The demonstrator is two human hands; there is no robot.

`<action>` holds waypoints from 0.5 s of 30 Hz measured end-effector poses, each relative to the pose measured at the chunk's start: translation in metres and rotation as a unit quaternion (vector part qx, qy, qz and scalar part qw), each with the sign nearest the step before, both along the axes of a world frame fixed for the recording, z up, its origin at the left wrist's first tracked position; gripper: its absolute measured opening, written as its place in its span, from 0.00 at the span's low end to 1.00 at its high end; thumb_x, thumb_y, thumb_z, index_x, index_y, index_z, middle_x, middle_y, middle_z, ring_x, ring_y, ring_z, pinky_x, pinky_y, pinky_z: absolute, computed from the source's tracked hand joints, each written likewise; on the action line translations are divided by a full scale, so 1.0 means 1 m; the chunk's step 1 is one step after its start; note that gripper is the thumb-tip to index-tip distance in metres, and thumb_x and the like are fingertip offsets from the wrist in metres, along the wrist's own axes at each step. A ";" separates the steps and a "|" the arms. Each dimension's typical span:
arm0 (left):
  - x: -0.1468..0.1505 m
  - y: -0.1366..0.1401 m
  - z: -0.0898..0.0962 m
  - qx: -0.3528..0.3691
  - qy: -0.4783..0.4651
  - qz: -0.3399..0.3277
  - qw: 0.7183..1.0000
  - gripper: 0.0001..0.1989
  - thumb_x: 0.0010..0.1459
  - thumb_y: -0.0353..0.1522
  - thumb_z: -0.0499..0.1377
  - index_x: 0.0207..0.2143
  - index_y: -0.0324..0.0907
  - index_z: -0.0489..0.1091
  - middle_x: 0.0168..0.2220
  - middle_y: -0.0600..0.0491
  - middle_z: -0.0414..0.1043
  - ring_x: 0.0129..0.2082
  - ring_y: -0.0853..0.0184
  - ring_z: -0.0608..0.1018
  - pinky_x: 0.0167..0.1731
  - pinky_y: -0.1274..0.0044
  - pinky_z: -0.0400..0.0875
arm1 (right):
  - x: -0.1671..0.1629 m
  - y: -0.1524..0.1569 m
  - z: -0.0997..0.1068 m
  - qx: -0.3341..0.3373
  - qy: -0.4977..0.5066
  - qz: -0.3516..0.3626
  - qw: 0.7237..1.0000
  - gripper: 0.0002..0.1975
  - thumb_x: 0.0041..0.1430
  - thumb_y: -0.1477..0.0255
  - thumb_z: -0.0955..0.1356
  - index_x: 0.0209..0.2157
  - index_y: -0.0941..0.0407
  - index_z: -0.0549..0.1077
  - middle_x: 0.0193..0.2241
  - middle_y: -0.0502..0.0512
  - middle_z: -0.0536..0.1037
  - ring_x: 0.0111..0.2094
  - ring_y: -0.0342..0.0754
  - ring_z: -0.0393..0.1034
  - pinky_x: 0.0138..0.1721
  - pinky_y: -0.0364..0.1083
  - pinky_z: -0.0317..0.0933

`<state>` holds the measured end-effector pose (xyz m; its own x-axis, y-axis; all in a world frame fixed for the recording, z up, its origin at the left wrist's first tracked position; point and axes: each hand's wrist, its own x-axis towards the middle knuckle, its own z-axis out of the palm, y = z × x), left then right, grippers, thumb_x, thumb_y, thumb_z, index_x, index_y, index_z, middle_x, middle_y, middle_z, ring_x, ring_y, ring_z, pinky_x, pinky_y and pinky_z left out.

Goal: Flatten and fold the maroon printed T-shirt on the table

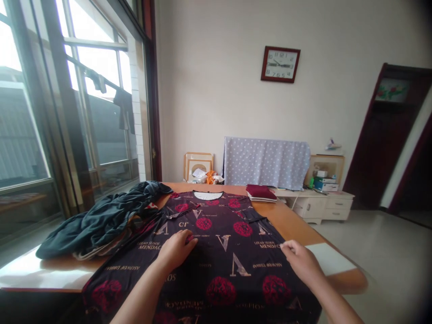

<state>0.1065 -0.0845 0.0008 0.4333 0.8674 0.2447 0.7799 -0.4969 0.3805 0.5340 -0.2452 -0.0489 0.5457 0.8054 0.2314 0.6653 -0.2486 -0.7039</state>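
Observation:
A dark, short-sleeved dress (216,256) with crimson round flowers and gold lettering lies spread on the wooden table (290,220). Its neckline is at the far end, and the near end runs out of view at the bottom. My left hand (177,249) rests over the middle left of the dress, fingers closed on a pinch of its cloth. At the right edge of the dress, my right hand (300,258) pinches the fabric between thumb and fingers.
A heap of dark green clothes (111,220) lies on the table's left side. Folded maroon cloth (261,192) is stacked at the far right. Beyond stand a polka-dot covered object (266,162) and a white cabinet (324,207). A window (97,90) is at left.

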 end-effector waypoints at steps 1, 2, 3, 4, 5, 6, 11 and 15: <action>-0.002 0.008 0.001 -0.002 0.000 0.006 1.000 0.16 0.64 0.46 0.53 0.43 0.47 0.74 0.44 0.49 0.78 0.44 0.60 0.78 0.39 0.75 0.66 | -0.001 0.009 0.002 -0.001 0.002 0.015 1.000 0.17 0.58 0.54 0.64 0.33 0.52 0.76 0.26 0.53 0.80 0.30 0.52 0.74 0.33 0.46 0.61; -0.005 0.017 0.002 -0.003 -0.001 0.013 1.000 0.16 0.64 0.46 0.53 0.43 0.47 0.74 0.44 0.50 0.78 0.44 0.60 0.78 0.39 0.76 0.66 | -0.002 0.017 0.004 -0.001 0.003 0.028 1.000 0.17 0.59 0.54 0.64 0.33 0.52 0.76 0.27 0.52 0.80 0.30 0.52 0.74 0.33 0.46 0.60; -0.007 0.026 0.003 -0.003 -0.003 0.021 1.000 0.16 0.64 0.46 0.53 0.43 0.47 0.74 0.44 0.50 0.79 0.44 0.60 0.78 0.38 0.76 0.65 | -0.002 0.026 0.006 0.003 0.004 0.040 0.999 0.17 0.58 0.54 0.64 0.33 0.52 0.76 0.27 0.52 0.80 0.30 0.52 0.74 0.33 0.45 0.60; -0.009 0.036 0.003 -0.002 -0.006 0.030 1.000 0.17 0.64 0.46 0.53 0.44 0.47 0.74 0.44 0.50 0.79 0.44 0.61 0.78 0.38 0.76 0.65 | -0.003 0.035 0.008 0.007 0.006 0.050 0.999 0.17 0.58 0.55 0.64 0.33 0.52 0.76 0.27 0.52 0.80 0.30 0.52 0.74 0.33 0.45 0.60; -0.010 0.046 0.003 0.001 -0.009 0.041 0.999 0.17 0.64 0.46 0.53 0.44 0.47 0.74 0.44 0.50 0.79 0.44 0.61 0.79 0.38 0.76 0.65 | -0.003 0.044 0.010 0.014 0.007 0.056 0.998 0.17 0.58 0.55 0.64 0.33 0.52 0.77 0.27 0.52 0.79 0.30 0.52 0.73 0.32 0.45 0.60; -0.011 0.057 0.002 0.003 -0.014 0.050 0.999 0.17 0.64 0.46 0.53 0.43 0.47 0.74 0.43 0.50 0.79 0.43 0.61 0.79 0.37 0.76 0.65 | -0.004 0.053 0.012 0.019 0.008 0.062 0.998 0.16 0.58 0.55 0.65 0.33 0.52 0.77 0.26 0.52 0.79 0.29 0.51 0.73 0.32 0.45 0.59; -0.010 0.106 -0.002 0.014 -0.021 0.078 0.997 0.15 0.64 0.44 0.53 0.39 0.46 0.75 0.41 0.51 0.79 0.41 0.63 0.78 0.36 0.77 0.64 | -0.010 0.101 0.017 0.018 0.005 0.091 0.996 0.15 0.57 0.57 0.64 0.30 0.53 0.75 0.23 0.49 0.76 0.26 0.48 0.69 0.28 0.43 0.56; 0.000 0.136 -0.004 0.011 -0.013 0.094 0.995 0.14 0.64 0.42 0.52 0.39 0.47 0.75 0.41 0.50 0.79 0.41 0.62 0.79 0.35 0.77 0.64 | -0.019 0.140 0.023 0.022 -0.007 0.099 0.995 0.13 0.57 0.59 0.65 0.30 0.52 0.75 0.25 0.50 0.78 0.29 0.49 0.70 0.32 0.44 0.58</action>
